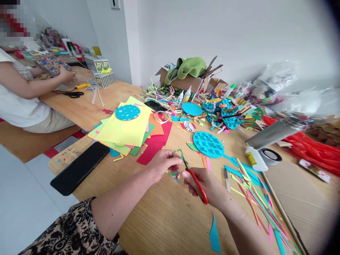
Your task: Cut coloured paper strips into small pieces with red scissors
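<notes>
Pinched in the fingers of my left hand (164, 163) is a small green paper piece (178, 153) with a jagged edge. My right hand (203, 184) grips red-handled scissors (198, 186), their blades against the green piece. Under both hands, small round paper dots (174, 175) in several colours lie on the wooden table (164, 219). Just beyond my right hand is a blue paper oval (208, 144) with a scale-like pattern. A loose blue paper scrap (215, 235) lies nearer to me.
Stacked coloured paper (124, 127) and a black phone (81, 168) are at the left. Paper strips (252, 191), a glue bottle (255, 159) and a metal flask (276, 132) stand or lie right. Another person (23, 85) works at far left.
</notes>
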`<action>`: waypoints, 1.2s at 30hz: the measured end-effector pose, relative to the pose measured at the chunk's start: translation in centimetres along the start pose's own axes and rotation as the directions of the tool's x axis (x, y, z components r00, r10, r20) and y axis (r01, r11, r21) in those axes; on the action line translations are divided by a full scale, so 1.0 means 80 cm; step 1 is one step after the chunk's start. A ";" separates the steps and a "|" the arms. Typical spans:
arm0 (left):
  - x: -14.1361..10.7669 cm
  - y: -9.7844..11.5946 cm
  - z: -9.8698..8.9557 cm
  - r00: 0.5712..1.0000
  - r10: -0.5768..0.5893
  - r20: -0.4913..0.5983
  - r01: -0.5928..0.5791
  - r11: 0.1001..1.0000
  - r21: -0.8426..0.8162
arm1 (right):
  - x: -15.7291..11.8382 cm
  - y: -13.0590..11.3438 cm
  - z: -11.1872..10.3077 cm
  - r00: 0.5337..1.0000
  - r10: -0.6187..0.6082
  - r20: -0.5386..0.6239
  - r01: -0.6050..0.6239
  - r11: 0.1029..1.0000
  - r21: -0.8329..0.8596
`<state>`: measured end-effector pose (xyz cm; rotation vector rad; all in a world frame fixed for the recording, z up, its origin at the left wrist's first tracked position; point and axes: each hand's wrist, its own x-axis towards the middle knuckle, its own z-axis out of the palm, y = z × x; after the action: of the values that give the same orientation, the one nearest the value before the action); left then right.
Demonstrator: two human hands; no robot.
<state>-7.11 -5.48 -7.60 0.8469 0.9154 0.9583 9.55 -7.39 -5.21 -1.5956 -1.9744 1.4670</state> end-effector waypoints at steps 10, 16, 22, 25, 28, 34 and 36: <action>0.001 -0.001 -0.002 0.999 0.004 0.048 -0.004 1.000 0.006 | 0.001 0.004 -0.001 1.000 0.001 0.005 -0.001 1.000 0.000; 0.000 0.001 -0.002 0.999 -0.001 0.034 0.000 1.000 0.019 | -0.001 0.002 -0.005 1.000 0.014 0.014 -0.014 0.999 -0.031; 0.001 0.001 -0.003 1.000 -0.007 0.011 0.007 1.000 0.028 | -0.003 0.006 -0.004 1.000 0.000 0.021 0.000 1.000 -0.021; 0.001 0.002 -0.003 1.000 -0.016 0.010 0.016 0.999 0.032 | -0.002 0.007 -0.004 1.000 -0.017 0.026 0.017 1.000 -0.012; 0.000 0.003 -0.002 1.000 -0.016 0.012 0.015 0.999 0.039 | -0.003 0.005 -0.005 0.999 -0.004 0.032 0.004 1.000 0.001; -0.001 0.005 -0.003 0.999 -0.035 0.035 0.034 0.999 0.022 | -0.003 0.007 -0.006 0.999 0.003 0.038 -0.005 0.999 0.043; 0.000 0.004 -0.003 0.999 -0.033 0.031 0.033 0.999 0.012 | -0.001 0.008 -0.006 0.999 0.002 0.037 -0.004 0.999 0.050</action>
<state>-7.41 -5.34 -7.44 0.8517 0.9068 0.9098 10.31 -7.23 -5.42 -1.5625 -1.9401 1.5452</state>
